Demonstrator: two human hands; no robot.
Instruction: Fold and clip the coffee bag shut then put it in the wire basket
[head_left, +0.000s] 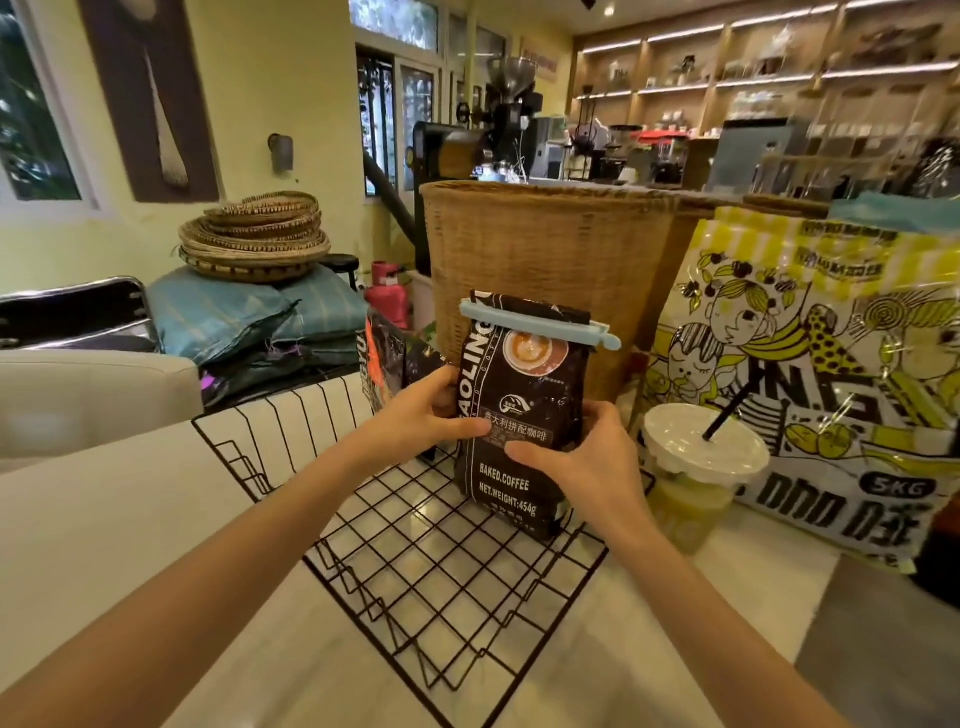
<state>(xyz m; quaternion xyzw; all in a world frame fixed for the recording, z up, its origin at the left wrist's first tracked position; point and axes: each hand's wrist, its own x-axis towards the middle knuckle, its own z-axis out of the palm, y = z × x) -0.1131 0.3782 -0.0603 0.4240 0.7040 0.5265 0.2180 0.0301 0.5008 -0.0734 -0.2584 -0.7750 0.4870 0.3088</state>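
A black coffee bag (522, 395) stands upright at the far right corner of the black wire basket (415, 561), its bottom down inside the basket. A light blue clip (540, 326) runs across its folded top. My left hand (431, 415) grips the bag's left side. My right hand (582, 457) holds its lower right side, thumb across the front.
A lidded iced drink cup (701, 467) with a black straw stands just right of the basket. Behind it leans a large yellow printed 5 kg bag (810, 374). A tall woven basket (535, 254) stands behind the coffee bag. Another dark bag (384, 358) sits at the wire basket's far edge.
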